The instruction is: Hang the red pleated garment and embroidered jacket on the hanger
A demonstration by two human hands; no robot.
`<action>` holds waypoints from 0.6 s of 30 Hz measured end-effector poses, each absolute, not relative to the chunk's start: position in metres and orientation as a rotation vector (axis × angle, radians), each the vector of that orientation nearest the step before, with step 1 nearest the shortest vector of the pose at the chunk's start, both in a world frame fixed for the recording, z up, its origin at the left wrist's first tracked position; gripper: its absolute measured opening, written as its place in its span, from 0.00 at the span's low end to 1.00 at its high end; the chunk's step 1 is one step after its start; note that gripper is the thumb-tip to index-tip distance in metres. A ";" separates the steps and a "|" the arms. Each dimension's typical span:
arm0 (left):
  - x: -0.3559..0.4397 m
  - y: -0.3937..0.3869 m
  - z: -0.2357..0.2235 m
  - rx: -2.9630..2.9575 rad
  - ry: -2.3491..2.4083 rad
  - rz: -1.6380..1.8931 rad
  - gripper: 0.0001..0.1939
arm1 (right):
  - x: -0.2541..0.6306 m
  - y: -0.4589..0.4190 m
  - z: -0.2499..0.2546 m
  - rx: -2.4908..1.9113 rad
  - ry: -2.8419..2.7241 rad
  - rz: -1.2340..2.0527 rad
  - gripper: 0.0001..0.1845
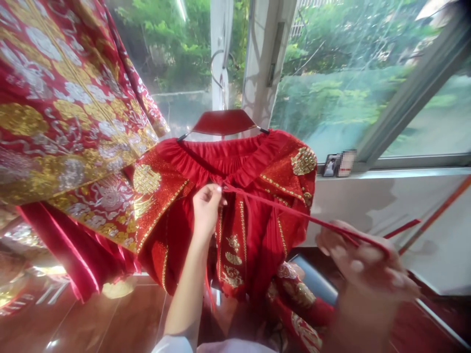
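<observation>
Sliding windows (346,103) with greenery beyond form the background, and before them a red garment (253,235) with gold trim hangs from a hanger (223,122), beside a heavily embroidered robe (73,98) at left. At the garment's ruffled neckline, the left hand (209,203) is closed in a pinch, thumb against fingers, on the near end of a red cord (272,202). Well out to the right, the right hand (368,264), blurred, has its fingers curled around the cord, which runs straight between both hands.

The garment (253,220) hangs before the window (342,108), right of a robe (73,98)
</observation>
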State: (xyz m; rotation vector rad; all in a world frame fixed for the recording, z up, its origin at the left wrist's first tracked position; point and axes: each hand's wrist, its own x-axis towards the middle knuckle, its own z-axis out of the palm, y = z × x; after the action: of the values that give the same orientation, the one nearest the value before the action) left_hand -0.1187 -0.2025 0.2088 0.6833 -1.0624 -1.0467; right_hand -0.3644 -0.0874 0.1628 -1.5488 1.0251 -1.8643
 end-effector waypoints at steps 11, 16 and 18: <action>-0.124 -0.197 0.210 0.459 -0.842 -1.482 0.18 | -0.338 -0.108 0.142 -1.013 0.806 -2.030 0.10; -0.120 -0.194 0.209 0.592 -0.999 -1.285 0.18 | -0.332 -0.109 0.143 -1.057 0.838 -1.977 0.26; -0.119 -0.194 0.210 0.622 -1.014 -1.255 0.18 | -0.332 -0.106 0.147 -1.120 0.828 -1.957 0.29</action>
State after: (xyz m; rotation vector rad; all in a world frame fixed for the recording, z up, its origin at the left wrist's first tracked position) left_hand -0.1186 -0.1936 0.2099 0.6222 -1.0139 -1.2545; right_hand -0.3323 -0.1058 0.1469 -1.1201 0.8276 -1.9567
